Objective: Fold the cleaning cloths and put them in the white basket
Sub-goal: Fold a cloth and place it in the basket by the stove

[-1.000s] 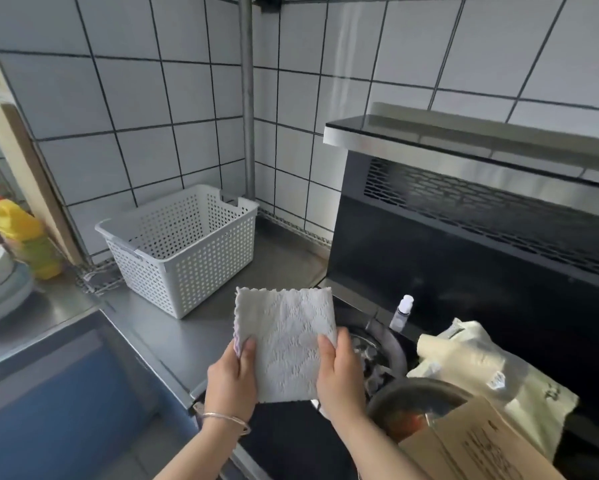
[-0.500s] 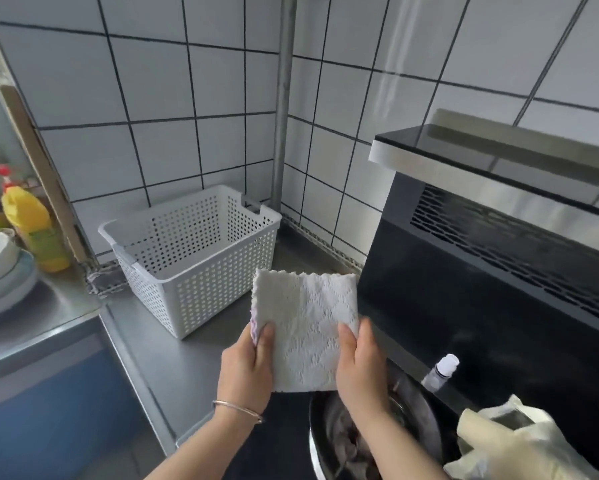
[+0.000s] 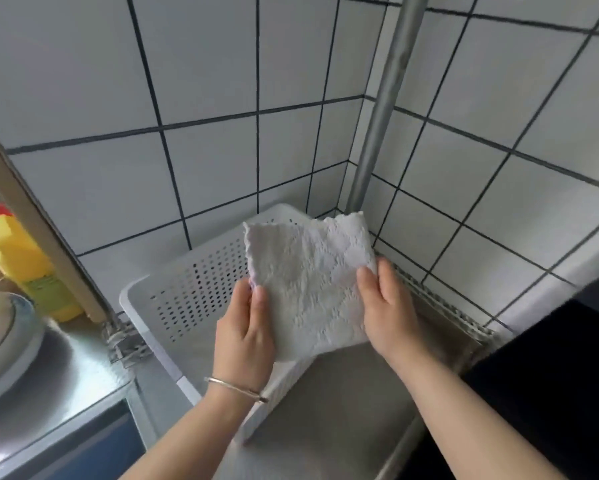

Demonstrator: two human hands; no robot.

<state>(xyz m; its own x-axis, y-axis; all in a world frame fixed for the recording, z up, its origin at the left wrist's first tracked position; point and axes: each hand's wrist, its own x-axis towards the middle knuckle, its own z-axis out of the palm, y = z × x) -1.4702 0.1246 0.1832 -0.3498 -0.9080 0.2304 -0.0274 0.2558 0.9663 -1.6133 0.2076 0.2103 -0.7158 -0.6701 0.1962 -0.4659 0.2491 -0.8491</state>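
Both hands (image 3: pixel 246 337) still gripping folded cloth (image 3: pixel 308 285), now above white basket (image 3: pixel 187 289)

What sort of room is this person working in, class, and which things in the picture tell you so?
Most likely a home kitchen. White wall tiles with dark grout meet in a corner above a steel counter, stacked dishes sit at the left, and a yellow detergent bottle stands behind them.
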